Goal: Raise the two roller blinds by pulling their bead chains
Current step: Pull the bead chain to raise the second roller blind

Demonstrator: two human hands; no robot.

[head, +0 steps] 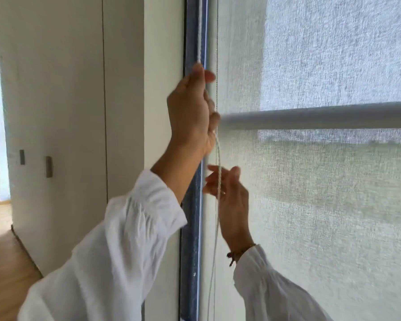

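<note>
A white bead chain (199, 31) hangs along the blue window frame (192, 216) at the window's left edge. My left hand (190, 112) is raised and closed around this chain. Below it my right hand (229, 193) has its fingers spread loosely around the lower strands of the chain (218, 149); a firm grip cannot be told. One roller blind's grey bottom bar (310, 118) sits about halfway up the window. Behind it a sheer blind (322, 216) covers the whole pane. A thinner chain (217, 42) hangs just right of the white one.
A white wall section (162, 66) and white cupboard doors (56, 89) with two small handles stand to the left. Wooden floor (5, 262) shows at the lower left, with a doorway at the far left.
</note>
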